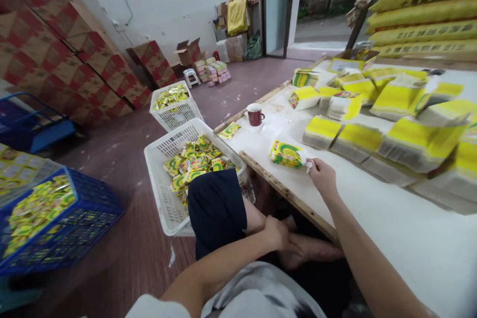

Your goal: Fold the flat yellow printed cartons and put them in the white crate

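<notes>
My right hand [321,175] rests on the white table [391,228] near its wooden front edge. Its fingers pinch the end of a small stack of yellow and green packets [286,153] lying on the table. My left hand [276,232] is down below the table edge, by my knee and the dark shorts, its fingers curled and partly hidden; I cannot make out anything in it. A white plastic basket [160,159] with several loose yellow packets stands on the floor just left of my leg.
Bundles of yellow packaging [395,109] cover the table's far side, with a dark red mug [255,114] near the corner. A second white basket [175,109], a blue crate [89,218] of packets, stacked cartons [55,49] and yellow sacks [425,15] surround the spot.
</notes>
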`<state>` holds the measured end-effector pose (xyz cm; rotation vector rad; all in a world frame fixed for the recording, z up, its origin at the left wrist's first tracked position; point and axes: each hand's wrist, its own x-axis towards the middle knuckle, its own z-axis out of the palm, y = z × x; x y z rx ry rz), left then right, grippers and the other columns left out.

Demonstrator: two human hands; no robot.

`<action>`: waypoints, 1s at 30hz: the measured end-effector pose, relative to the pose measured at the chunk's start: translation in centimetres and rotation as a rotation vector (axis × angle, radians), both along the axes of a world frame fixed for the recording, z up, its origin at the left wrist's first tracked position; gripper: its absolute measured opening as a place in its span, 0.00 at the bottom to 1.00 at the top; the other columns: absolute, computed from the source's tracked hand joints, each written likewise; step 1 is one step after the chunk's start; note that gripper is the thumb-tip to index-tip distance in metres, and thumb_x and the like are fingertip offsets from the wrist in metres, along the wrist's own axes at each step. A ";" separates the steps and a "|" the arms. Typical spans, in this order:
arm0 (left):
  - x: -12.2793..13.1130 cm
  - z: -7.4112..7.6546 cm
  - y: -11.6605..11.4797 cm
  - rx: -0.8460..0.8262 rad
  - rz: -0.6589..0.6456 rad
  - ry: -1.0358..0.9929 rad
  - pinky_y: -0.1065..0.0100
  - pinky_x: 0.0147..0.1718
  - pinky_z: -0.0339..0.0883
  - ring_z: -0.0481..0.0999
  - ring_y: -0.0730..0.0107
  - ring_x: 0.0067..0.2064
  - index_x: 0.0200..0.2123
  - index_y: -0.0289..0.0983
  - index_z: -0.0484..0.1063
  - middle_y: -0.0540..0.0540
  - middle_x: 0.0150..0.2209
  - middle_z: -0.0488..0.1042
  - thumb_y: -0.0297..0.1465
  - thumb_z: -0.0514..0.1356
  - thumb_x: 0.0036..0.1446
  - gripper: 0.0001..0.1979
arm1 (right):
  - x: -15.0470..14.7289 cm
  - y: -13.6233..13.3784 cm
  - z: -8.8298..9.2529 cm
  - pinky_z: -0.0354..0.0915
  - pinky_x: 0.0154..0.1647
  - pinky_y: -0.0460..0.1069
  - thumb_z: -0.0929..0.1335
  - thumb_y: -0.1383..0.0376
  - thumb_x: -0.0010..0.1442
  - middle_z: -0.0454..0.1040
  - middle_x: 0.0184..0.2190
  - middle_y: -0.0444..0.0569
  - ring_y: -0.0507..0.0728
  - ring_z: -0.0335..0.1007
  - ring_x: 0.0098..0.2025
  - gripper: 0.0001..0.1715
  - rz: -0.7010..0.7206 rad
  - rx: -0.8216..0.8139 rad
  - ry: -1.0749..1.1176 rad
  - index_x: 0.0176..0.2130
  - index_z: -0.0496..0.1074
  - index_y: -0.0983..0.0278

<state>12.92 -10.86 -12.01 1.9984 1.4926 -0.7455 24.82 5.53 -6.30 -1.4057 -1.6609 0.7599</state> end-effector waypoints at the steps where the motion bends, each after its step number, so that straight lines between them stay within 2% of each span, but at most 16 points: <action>1: -0.3 0.1 0.2 -0.011 -0.008 -0.009 0.48 0.53 0.69 0.78 0.39 0.53 0.54 0.27 0.75 0.24 0.51 0.78 0.55 0.58 0.59 0.37 | -0.1 -0.1 -0.1 0.55 0.25 0.48 0.62 0.51 0.56 0.67 0.16 0.44 0.54 0.59 0.21 0.20 0.008 -0.006 -0.003 0.25 0.71 0.61; 5: -2.6 1.1 1.6 -0.053 -0.084 -0.050 0.52 0.52 0.70 0.77 0.43 0.55 0.58 0.30 0.72 0.28 0.55 0.76 0.51 0.62 0.57 0.35 | -0.4 -0.3 -0.5 0.54 0.23 0.48 0.63 0.51 0.55 0.68 0.15 0.44 0.54 0.60 0.19 0.20 0.027 -0.023 -0.007 0.28 0.75 0.62; 9: -7.0 3.1 3.7 -0.131 -0.162 -0.005 0.56 0.45 0.74 0.80 0.45 0.50 0.56 0.29 0.73 0.29 0.52 0.78 0.48 0.67 0.52 0.35 | -0.2 -0.2 -0.8 0.57 0.22 0.47 0.63 0.52 0.55 0.70 0.15 0.45 0.54 0.63 0.19 0.21 0.026 -0.030 -0.015 0.30 0.77 0.63; 12: -10.9 5.2 5.5 -0.165 -0.183 0.070 0.54 0.41 0.76 0.81 0.41 0.47 0.52 0.26 0.76 0.27 0.46 0.80 0.54 0.65 0.51 0.38 | 0.1 -0.1 -0.9 0.57 0.21 0.47 0.63 0.52 0.56 0.72 0.16 0.45 0.54 0.64 0.18 0.21 0.033 -0.024 -0.032 0.30 0.78 0.62; 14: -13.4 6.9 6.8 -0.149 -0.189 0.095 0.54 0.42 0.75 0.81 0.40 0.48 0.51 0.27 0.77 0.26 0.47 0.80 0.57 0.61 0.55 0.38 | 0.1 -0.1 -0.8 0.57 0.20 0.47 0.63 0.53 0.56 0.72 0.16 0.45 0.54 0.64 0.17 0.20 0.035 -0.021 -0.023 0.31 0.79 0.62; 17: -16.4 9.0 8.5 -0.111 -0.191 0.089 0.55 0.42 0.74 0.80 0.41 0.50 0.49 0.30 0.78 0.28 0.48 0.80 0.54 0.57 0.60 0.32 | 0.1 -0.3 -0.7 0.58 0.20 0.46 0.64 0.53 0.55 0.73 0.16 0.44 0.53 0.64 0.17 0.20 0.027 -0.021 -0.014 0.31 0.79 0.62; 19: -17.9 9.9 9.5 -0.099 -0.193 0.059 0.57 0.42 0.74 0.81 0.45 0.49 0.47 0.33 0.78 0.31 0.47 0.81 0.51 0.59 0.61 0.27 | 0.0 -0.5 -0.8 0.57 0.19 0.46 0.63 0.53 0.55 0.72 0.15 0.44 0.53 0.63 0.16 0.20 0.021 -0.025 -0.026 0.31 0.79 0.62; 22: -19.1 10.1 10.2 -0.115 -0.204 -0.020 0.63 0.41 0.72 0.81 0.54 0.46 0.44 0.36 0.78 0.38 0.43 0.82 0.47 0.62 0.60 0.20 | 0.0 -0.7 -1.0 0.57 0.18 0.46 0.63 0.54 0.54 0.71 0.15 0.44 0.52 0.61 0.14 0.20 0.015 -0.039 -0.054 0.32 0.80 0.62; 25: -19.4 9.5 10.4 -0.148 -0.205 -0.101 0.68 0.40 0.71 0.81 0.62 0.43 0.44 0.37 0.77 0.42 0.43 0.82 0.44 0.64 0.60 0.17 | 0.2 -0.7 -1.3 0.59 0.19 0.46 0.63 0.55 0.53 0.73 0.17 0.45 0.53 0.63 0.16 0.20 0.007 -0.047 -0.062 0.33 0.80 0.62; 30: -19.4 8.5 10.8 -0.191 -0.199 -0.145 0.69 0.35 0.70 0.81 0.64 0.38 0.46 0.38 0.77 0.46 0.38 0.82 0.45 0.65 0.59 0.19 | 0.4 -0.7 -1.3 0.60 0.20 0.46 0.64 0.56 0.54 0.75 0.18 0.45 0.53 0.66 0.17 0.17 -0.004 -0.049 -0.036 0.32 0.79 0.61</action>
